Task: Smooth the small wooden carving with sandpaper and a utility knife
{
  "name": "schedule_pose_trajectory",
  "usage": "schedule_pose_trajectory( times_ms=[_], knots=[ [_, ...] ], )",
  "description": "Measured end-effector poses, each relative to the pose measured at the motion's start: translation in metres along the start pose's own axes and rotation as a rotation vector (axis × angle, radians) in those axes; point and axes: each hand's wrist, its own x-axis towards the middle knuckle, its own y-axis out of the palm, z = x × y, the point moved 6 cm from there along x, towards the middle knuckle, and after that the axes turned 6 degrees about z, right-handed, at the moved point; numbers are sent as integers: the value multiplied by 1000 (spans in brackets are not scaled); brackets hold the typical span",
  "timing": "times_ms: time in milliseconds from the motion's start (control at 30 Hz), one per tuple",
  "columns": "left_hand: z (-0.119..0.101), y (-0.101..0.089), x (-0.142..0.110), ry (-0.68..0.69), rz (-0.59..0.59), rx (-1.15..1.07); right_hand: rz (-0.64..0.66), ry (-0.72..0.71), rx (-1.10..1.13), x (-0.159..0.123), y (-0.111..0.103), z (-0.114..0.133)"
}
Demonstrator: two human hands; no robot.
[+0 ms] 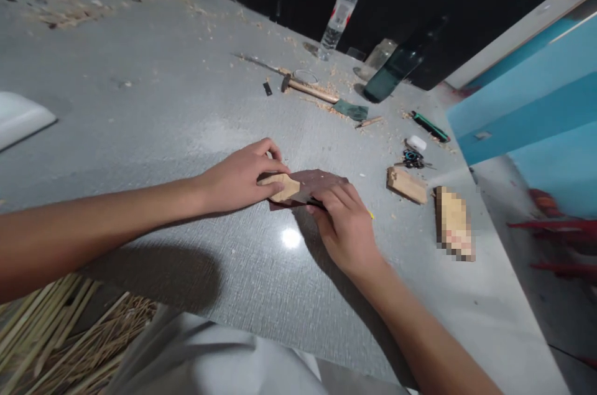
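My left hand (254, 174) pinches a small pale piece of carved wood (286, 188) between thumb and fingers, its right end tapering. Under the wood lies a dark brown sheet (319, 178) that looks like sandpaper, flat on the grey table. My right hand (347, 221) is closed around a knife (303, 197), whose grey blade points left against the wood's tapered end. Most of the knife's handle is hidden by my fingers; a bit of yellow shows beyond them.
Beyond my hands lie a hammer (310, 89), a pencil (369, 122) and wood shavings. A water bottle (342, 12) and a dark green bottle (401, 65) stand at the back. To the right are a cutter (430, 126), keys (413, 158) and a wooden block (407, 185).
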Motion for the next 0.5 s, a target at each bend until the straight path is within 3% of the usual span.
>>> schedule_pose_trajectory(
  times_ms=[200,500],
  knots=[
    [10,3,8,29,77,-12,-28,0,-47,6,12,-1],
    [12,3,11,-28,88,-45,-27,34,-42,9,17,-2]
  ],
)
